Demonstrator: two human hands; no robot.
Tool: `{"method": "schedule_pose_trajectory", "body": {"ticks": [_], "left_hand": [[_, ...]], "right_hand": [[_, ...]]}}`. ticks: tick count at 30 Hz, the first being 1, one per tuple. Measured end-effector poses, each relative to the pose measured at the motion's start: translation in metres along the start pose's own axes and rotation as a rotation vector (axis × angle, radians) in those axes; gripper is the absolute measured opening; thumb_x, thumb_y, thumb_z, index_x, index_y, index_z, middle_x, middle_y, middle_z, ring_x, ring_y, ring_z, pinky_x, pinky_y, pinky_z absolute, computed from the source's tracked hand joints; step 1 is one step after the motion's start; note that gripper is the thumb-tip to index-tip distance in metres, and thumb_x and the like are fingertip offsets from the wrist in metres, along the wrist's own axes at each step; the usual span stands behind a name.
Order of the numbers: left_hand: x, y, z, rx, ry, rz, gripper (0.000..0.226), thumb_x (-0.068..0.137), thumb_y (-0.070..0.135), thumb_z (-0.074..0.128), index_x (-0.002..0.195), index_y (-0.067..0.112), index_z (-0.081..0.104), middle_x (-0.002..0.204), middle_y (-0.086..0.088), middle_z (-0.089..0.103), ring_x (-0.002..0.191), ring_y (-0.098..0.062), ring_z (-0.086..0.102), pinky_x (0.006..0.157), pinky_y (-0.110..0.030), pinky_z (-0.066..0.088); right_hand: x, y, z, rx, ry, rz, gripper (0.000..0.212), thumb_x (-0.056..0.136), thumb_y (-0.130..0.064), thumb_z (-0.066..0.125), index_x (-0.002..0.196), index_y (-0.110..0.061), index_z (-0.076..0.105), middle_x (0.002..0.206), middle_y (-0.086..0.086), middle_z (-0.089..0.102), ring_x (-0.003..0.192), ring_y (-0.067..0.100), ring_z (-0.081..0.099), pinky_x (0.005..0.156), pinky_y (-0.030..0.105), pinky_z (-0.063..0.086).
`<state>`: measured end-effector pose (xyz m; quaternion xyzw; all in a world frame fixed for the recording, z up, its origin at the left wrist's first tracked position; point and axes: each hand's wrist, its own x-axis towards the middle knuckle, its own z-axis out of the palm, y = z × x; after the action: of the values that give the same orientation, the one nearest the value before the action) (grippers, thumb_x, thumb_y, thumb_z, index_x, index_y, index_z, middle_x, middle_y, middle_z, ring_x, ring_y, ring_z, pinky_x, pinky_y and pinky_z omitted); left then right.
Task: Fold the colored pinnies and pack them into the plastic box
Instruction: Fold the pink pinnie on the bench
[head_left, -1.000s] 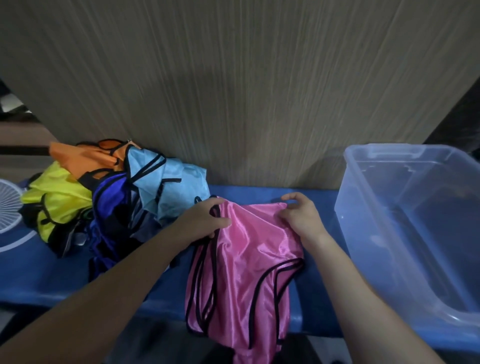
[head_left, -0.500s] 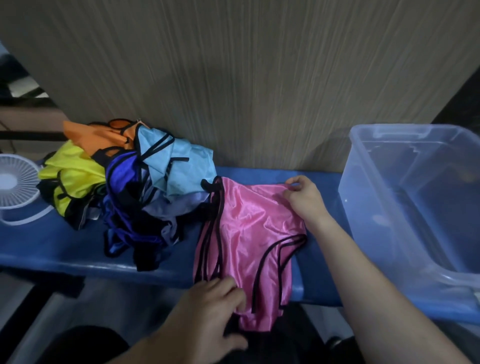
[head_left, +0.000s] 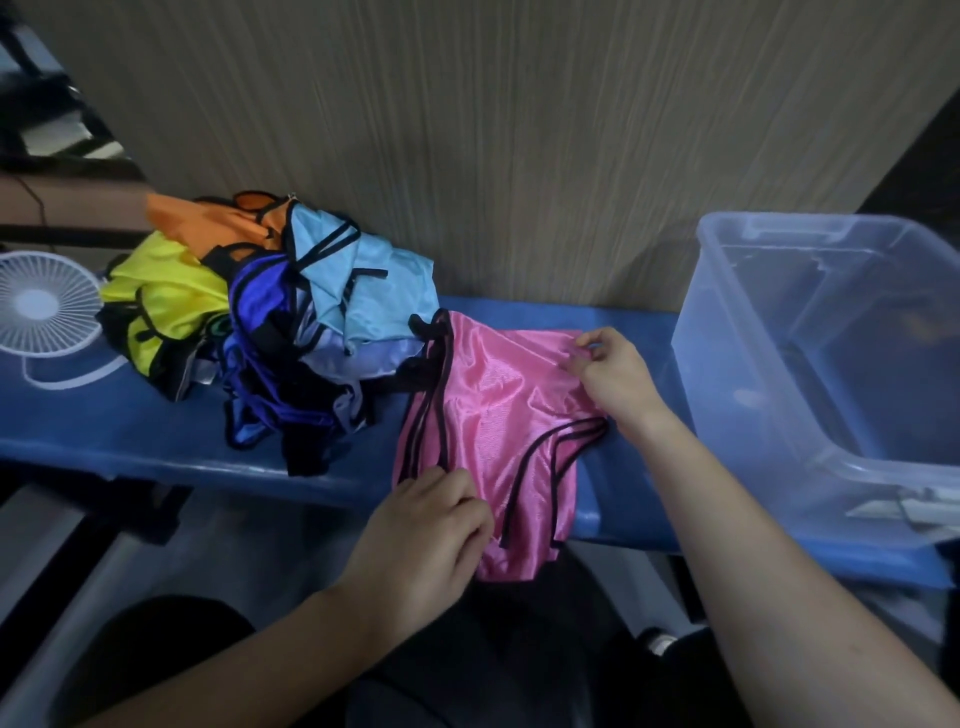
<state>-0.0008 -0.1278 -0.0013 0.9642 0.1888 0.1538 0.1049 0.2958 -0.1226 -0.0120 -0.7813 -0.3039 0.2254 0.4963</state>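
- The shiny pink pinny with black trim (head_left: 498, 410) lies flat on the blue bench (head_left: 156, 431), its lower part hanging over the near edge.
- The right hand (head_left: 610, 376) pinches the far corner to anchor it; the left hand (head_left: 431, 525) closes on the hanging hem, probably to fold it up.
- The clear plastic box (head_left: 810, 364) sits just right, seemingly empty; the heap of unfolded coloured pinnies (head_left: 270, 317) crowds the left.
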Motion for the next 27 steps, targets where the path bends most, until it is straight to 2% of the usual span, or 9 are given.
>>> {"method": "schedule_pose_trajectory", "body": {"ticks": [6,9,11,13,15,17,20,23,27], "left_hand": [[-0.002,0.019,0.0,-0.03,0.006,0.027,0.01,0.092,0.034,0.055,0.087,0.033,0.063,0.086,0.018,0.058,0.084,-0.004,0.052,0.078,-0.023,0.044],[0.0,0.022,0.002,-0.134,-0.081,0.089,0.015,0.096,0.039,0.055,0.098,0.033,0.069,0.094,0.017,0.063,0.089,-0.003,0.057,0.083,-0.025,0.046],[0.006,0.022,-0.004,-0.259,-0.159,0.094,0.023,0.098,0.046,0.053,0.104,0.033,0.071,0.098,0.017,0.066,0.092,0.001,0.059,0.087,-0.019,0.044],[0.026,0.015,-0.014,-0.374,-0.116,-0.055,0.025,0.097,0.047,0.05,0.099,0.032,0.07,0.093,0.018,0.067,0.086,0.0,0.062,0.08,-0.019,0.047],[0.059,-0.013,-0.019,-0.41,0.034,-0.278,0.016,0.095,0.038,0.055,0.088,0.029,0.065,0.078,0.016,0.066,0.07,0.0,0.061,0.068,-0.023,0.049],[0.096,-0.051,-0.018,-0.337,0.146,-0.411,0.01,0.091,0.03,0.055,0.087,0.027,0.063,0.074,0.011,0.066,0.063,-0.002,0.059,0.067,-0.031,0.053],[0.141,-0.1,-0.015,-0.236,0.284,-0.499,0.005,0.09,0.022,0.061,0.09,0.022,0.066,0.079,0.007,0.068,0.074,-0.013,0.064,0.074,-0.038,0.055],[0.17,-0.126,-0.01,-0.2,0.164,-0.625,0.011,0.088,0.036,0.064,0.094,0.028,0.064,0.082,0.006,0.068,0.087,-0.018,0.066,0.082,-0.036,0.053],[0.184,-0.134,-0.005,-0.152,0.042,-0.65,0.029,0.085,0.049,0.066,0.108,0.03,0.064,0.096,0.009,0.068,0.094,-0.014,0.062,0.085,-0.03,0.046]], "right_hand": [[-0.001,0.002,0.003,-0.054,-0.005,-0.016,0.022,0.087,-0.017,0.069,0.108,-0.017,0.066,0.112,0.0,0.07,0.102,0.019,0.067,0.089,0.035,0.055],[-0.001,0.0,0.004,-0.089,-0.006,-0.03,0.026,0.088,-0.022,0.071,0.112,-0.015,0.066,0.117,0.004,0.068,0.107,0.021,0.064,0.098,0.04,0.051],[0.0,-0.001,0.004,-0.104,-0.007,-0.035,0.03,0.087,-0.023,0.073,0.115,-0.015,0.065,0.116,0.004,0.066,0.104,0.021,0.063,0.095,0.039,0.051],[0.003,-0.003,0.002,-0.093,-0.003,-0.029,0.03,0.087,-0.02,0.073,0.115,-0.017,0.064,0.109,0.001,0.066,0.093,0.019,0.064,0.082,0.032,0.052],[0.007,-0.004,0.002,-0.071,-0.005,-0.009,0.026,0.088,-0.016,0.068,0.113,-0.021,0.063,0.095,-0.003,0.066,0.074,0.018,0.064,0.065,0.029,0.051],[0.011,-0.003,0.003,-0.03,-0.005,0.015,0.022,0.088,-0.014,0.063,0.107,-0.024,0.062,0.089,0.003,0.069,0.069,0.025,0.068,0.063,0.036,0.055],[0.019,-0.003,0.006,0.009,0.003,0.037,0.021,0.085,-0.016,0.063,0.102,-0.029,0.062,0.088,0.007,0.072,0.077,0.035,0.072,0.069,0.048,0.059],[0.026,-0.001,0.008,0.029,0.022,0.044,0.018,0.085,-0.019,0.066,0.098,-0.032,0.062,0.087,0.005,0.073,0.075,0.031,0.073,0.072,0.047,0.061],[0.034,0.004,0.007,0.064,0.034,0.076,0.019,0.082,-0.027,0.072,0.098,-0.032,0.062,0.082,0.007,0.074,0.075,0.032,0.073,0.072,0.049,0.061]]}}
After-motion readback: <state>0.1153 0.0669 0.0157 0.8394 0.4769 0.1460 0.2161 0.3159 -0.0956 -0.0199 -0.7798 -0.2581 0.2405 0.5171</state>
